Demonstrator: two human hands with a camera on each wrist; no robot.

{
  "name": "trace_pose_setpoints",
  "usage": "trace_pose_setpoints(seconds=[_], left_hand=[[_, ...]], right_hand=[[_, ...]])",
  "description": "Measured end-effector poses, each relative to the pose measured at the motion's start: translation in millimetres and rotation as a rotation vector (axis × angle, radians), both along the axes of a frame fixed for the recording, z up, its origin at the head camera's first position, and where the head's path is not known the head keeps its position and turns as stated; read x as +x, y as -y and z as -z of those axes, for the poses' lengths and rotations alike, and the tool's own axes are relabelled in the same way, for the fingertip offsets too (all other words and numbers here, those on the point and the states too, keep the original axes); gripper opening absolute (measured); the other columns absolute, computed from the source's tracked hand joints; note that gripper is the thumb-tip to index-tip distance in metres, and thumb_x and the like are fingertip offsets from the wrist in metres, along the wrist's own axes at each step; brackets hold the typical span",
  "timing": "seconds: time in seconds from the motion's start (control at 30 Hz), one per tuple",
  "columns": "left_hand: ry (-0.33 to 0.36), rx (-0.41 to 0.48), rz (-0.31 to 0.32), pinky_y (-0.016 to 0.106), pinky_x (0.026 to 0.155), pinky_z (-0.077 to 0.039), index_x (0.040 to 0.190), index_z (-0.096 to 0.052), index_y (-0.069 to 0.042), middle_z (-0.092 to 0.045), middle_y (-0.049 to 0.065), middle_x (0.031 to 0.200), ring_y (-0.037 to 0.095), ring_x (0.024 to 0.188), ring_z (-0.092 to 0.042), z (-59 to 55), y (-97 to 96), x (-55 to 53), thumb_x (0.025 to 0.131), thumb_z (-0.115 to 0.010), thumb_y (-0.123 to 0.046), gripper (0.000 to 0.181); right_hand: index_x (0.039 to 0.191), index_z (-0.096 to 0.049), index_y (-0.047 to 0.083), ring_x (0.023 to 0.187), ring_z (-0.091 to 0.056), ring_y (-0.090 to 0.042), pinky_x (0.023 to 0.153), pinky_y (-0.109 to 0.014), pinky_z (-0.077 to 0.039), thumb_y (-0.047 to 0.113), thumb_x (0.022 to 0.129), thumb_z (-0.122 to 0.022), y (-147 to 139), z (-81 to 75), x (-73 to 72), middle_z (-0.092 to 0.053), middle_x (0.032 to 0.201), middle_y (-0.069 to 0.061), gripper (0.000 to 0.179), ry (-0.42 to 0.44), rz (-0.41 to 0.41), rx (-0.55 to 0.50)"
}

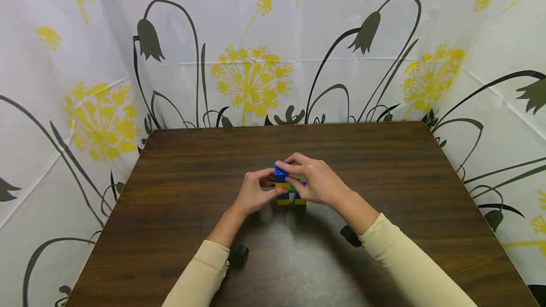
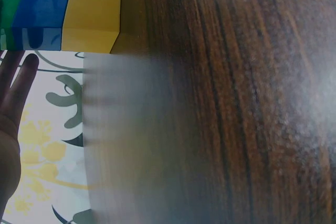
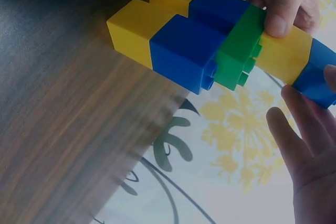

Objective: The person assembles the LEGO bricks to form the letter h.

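Note:
A small build of toy building bricks stands upright on the table. Two legs, each a yellow brick (image 3: 132, 32) under a blue brick (image 3: 184, 48), are bridged by a green brick (image 3: 236, 53). Over the green one sits an upper yellow brick (image 3: 289, 55), topped by a blue brick (image 1: 280, 173). My left hand (image 1: 251, 194) grips the upper yellow brick, its thumb across the near face. From the right, my right hand (image 1: 323, 181) holds the top blue brick between thumb and fingers. The left wrist view catches only the lower bricks and some right-hand fingers (image 2: 21, 85).
The brown wood-grain table (image 1: 192, 155) extends around the build. Its far edge meets a white curtain (image 1: 239, 22) printed with yellow and dark flowers. Dark wrist devices (image 1: 239, 255) sit beneath both forearms, just past the pale yellow sleeves (image 1: 200, 269).

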State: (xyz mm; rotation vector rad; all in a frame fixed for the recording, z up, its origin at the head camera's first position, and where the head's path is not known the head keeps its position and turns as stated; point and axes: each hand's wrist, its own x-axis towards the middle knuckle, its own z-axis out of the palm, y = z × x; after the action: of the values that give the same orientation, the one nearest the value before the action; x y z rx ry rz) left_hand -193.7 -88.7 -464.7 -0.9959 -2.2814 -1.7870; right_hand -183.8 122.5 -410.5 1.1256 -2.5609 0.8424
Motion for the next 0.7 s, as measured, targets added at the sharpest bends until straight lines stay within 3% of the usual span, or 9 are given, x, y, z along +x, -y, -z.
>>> trace_pose_setpoints(seconds=[0.43,0.7], left_hand=[[0.004,-0.02,-0.007,0.045,0.078,-0.058,0.111,-0.068,0.004,-0.071,0.017,0.104,0.036,0.092,-0.069,-3.9,-1.3,-0.1,0.079,-0.079,0.005,0.034],[0.014,-0.053,-0.014,0.045,0.077,-0.058,0.113,-0.067,0.004,-0.071,0.017,0.106,0.034,0.092,-0.07,-4.1,0.0,2.1,0.078,-0.08,0.002,0.037]], right_hand=[[0.137,-0.059,0.015,0.078,-0.06,-0.01,0.061,-0.02,-0.049,0.011,0.089,-0.074,-2.7,1.4,-0.3,-0.059,0.119,-0.002,0.05,-0.002,-0.001,-0.013],[0.137,-0.058,0.015,0.087,-0.063,-0.014,0.069,-0.029,-0.056,0.012,0.091,-0.072,-3.4,3.1,-2.6,-0.06,0.121,0.0,0.048,0.0,-0.04,-0.019]])
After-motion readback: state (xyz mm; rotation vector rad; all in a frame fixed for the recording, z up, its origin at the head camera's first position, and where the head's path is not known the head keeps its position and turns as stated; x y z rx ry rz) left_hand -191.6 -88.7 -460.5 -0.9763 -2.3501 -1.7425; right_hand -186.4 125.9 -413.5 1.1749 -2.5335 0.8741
